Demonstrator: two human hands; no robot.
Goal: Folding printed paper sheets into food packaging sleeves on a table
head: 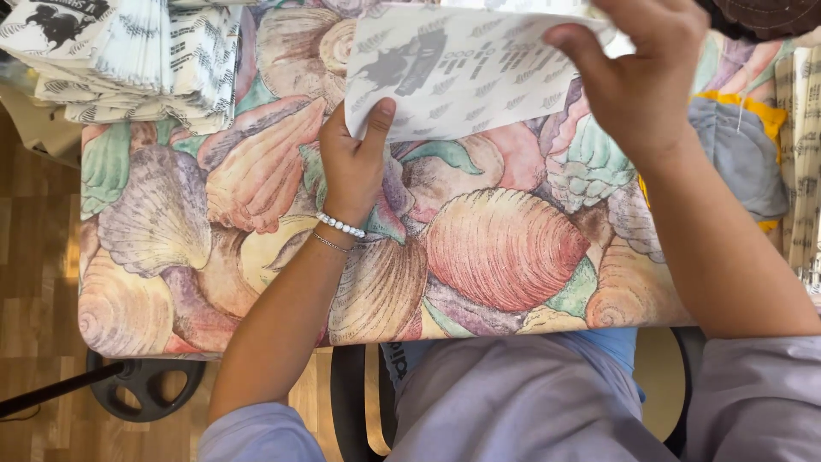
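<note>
A sheet of thin white tissue paper [466, 73] printed with grey marks is held up over a table covered in a seashell-patterned cloth [505, 248]. My left hand [352, 162] pinches the sheet's lower left corner, thumb on top; a bead bracelet and a thin chain sit on that wrist. My right hand [641, 77] grips the sheet's right end, with the thumb over the front. The sheet's far edge runs out of the top of the view.
A pile of folded printed tissue sheets [128, 60] lies at the back left corner. Grey and yellow fabric [740, 145] rests at the right, beside more printed paper [804, 145]. A black stand base [145, 389] sits on the wooden floor.
</note>
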